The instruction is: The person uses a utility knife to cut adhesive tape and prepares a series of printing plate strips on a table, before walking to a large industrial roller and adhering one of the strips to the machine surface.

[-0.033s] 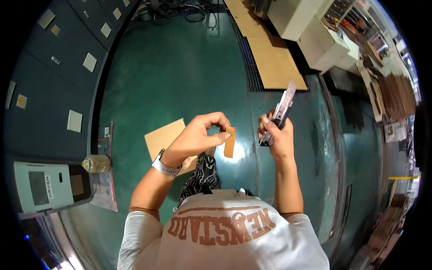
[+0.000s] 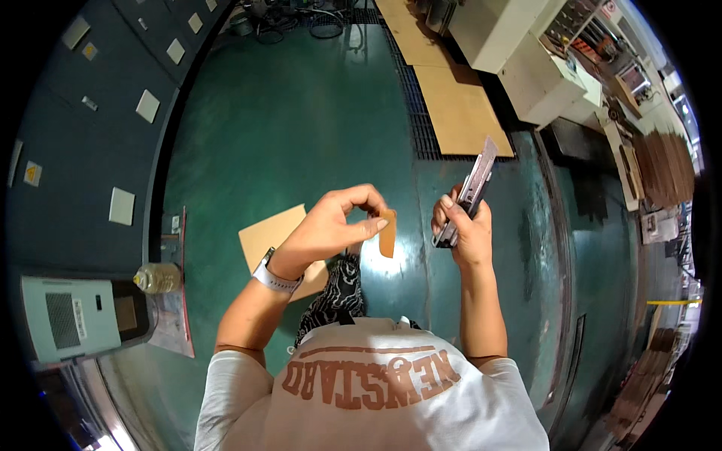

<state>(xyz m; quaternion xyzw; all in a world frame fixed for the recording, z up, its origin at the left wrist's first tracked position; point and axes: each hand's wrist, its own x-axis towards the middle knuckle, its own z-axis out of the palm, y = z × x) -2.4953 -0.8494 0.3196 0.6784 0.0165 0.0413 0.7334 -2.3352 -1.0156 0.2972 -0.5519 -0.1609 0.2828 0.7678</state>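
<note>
Left hand [image 2: 325, 229] pinches a small brown strip [image 2: 387, 233] at the fingertips, long axis roughly 12–6. Right hand [image 2: 468, 233] is closed on a knife [image 2: 468, 197], which points to 1 o'clock. Strip sits at 9 o'clock of the right hand, near, not touching. Cardboard sheet [image 2: 271, 237] lies on the floor below.

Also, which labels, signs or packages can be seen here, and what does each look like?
Square labels: pale, on the dark cabinet fronts at left.
Yellow tag: small, far left on the cabinet.
Grey unit: boxy, lower left, with a white sticker.
Bottle: clear, yellowish, beside that unit.
</note>
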